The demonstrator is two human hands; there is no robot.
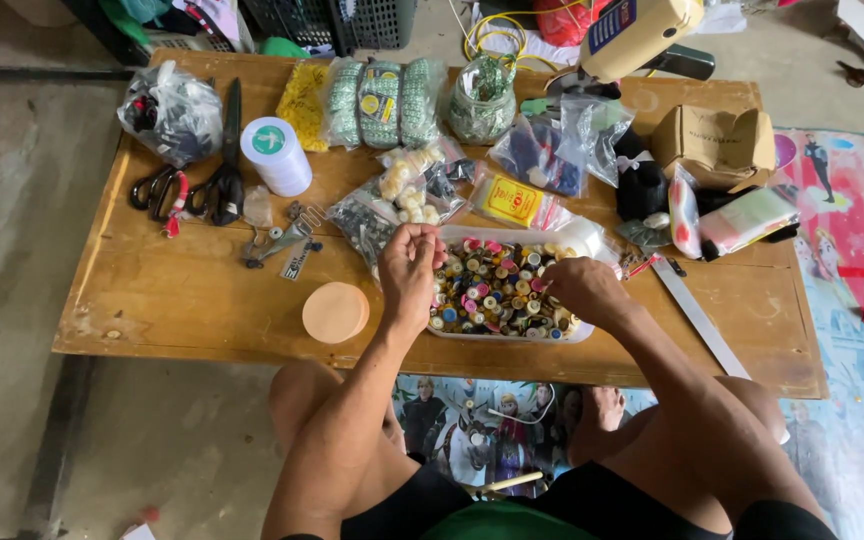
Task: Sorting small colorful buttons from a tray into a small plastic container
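Head camera looks down at the clear tray of coloured buttons (497, 290) on the counter (192, 300). At its left rim my left hand (410, 268) is curled, fingertips pinched together; my right hand (580, 288) pinches buttons at its right side.

The person's arms are bare, with no sleeves, rings or wristbands. At six o'clock sit black shorts (422, 505) and a green shirt hem (507, 522). Legs and feet are bare.

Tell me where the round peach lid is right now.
The round peach lid lies on the wooden table, left of the left hand and the tray of thread spools.
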